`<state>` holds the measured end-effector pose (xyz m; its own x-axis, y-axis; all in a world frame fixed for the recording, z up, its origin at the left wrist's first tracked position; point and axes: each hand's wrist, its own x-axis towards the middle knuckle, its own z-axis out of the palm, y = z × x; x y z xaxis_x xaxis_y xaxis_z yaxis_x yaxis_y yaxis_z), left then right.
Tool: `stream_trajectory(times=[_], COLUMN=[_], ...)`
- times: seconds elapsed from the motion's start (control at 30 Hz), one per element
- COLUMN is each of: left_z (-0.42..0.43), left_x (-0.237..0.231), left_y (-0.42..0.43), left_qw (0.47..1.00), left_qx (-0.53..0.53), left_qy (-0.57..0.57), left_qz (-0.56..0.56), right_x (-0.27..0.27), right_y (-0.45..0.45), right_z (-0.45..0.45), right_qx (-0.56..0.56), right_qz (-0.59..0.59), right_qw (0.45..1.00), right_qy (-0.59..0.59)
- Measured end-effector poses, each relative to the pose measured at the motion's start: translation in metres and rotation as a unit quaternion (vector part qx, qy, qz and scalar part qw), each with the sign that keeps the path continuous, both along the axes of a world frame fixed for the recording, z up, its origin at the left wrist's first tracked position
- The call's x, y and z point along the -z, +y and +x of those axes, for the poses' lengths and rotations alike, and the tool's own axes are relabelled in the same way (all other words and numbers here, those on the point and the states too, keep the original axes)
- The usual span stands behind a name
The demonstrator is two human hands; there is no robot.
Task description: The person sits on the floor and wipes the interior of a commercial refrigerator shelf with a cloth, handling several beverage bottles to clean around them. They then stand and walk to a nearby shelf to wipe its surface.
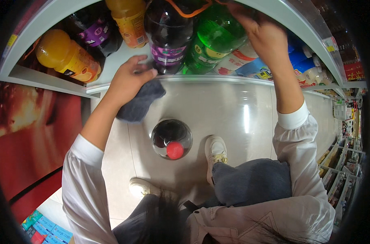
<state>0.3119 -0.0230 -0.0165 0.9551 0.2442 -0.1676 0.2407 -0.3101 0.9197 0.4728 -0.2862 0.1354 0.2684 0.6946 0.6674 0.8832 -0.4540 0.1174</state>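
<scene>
My left hand (pixel 133 77) is at the shelf's front edge, with a dark grey cloth (pixel 140 102) hanging beneath it; the fingers are curled, and a dark purple-labelled bottle (pixel 168 39) stands just beside them. My right hand (pixel 265 35) reaches to the upper side of a large green soda bottle (pixel 214 36), its fingertips blurred and partly in shadow. An orange plastic loop (pixel 189 13) lies over the tops of these two bottles. Orange juice bottles (pixel 72 58) and another dark bottle (pixel 96 35) are at the left. White bottles with red caps or bands (pixel 235 59) lean at the right.
A dark bottle with a red cap (pixel 175 150) stands on the tiled floor between the shelf and my shoes (pixel 216 149). The white shelf rim (pixel 209 79) curves across in front. A red panel (pixel 35 131) is at left; blue packages (pixel 49 230) lie low left, and stocked racks line the right.
</scene>
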Motion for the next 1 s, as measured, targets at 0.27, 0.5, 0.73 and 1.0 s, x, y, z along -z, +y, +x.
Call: stream_trajectory(times=[0.27, 0.5, 0.73, 1.0], left_z=[0.030, -0.054, -0.109, -0.135], left_x=[0.001, -0.034, -0.058, -0.047], left_y=[-0.003, 0.019, 0.036, 0.041], left_qw=[0.992, 0.923, 0.918, 0.916], left_qx=[0.020, -0.040, -0.096, -0.122], left_qy=[0.017, 0.126, 0.115, 0.093], left_qz=[-0.125, -0.361, -0.366, -0.371], right_x=[0.012, 0.040, 0.047, 0.039], right_y=[-0.017, -0.029, 0.121, 0.233], right_z=[0.014, -0.053, -0.095, -0.070], right_qx=[0.011, -0.118, -0.296, -0.100], right_qz=[0.082, 0.156, 0.159, 0.294], right_qw=[0.981, 0.953, 0.910, 0.903], right_qy=[0.175, 0.230, 0.241, 0.298])
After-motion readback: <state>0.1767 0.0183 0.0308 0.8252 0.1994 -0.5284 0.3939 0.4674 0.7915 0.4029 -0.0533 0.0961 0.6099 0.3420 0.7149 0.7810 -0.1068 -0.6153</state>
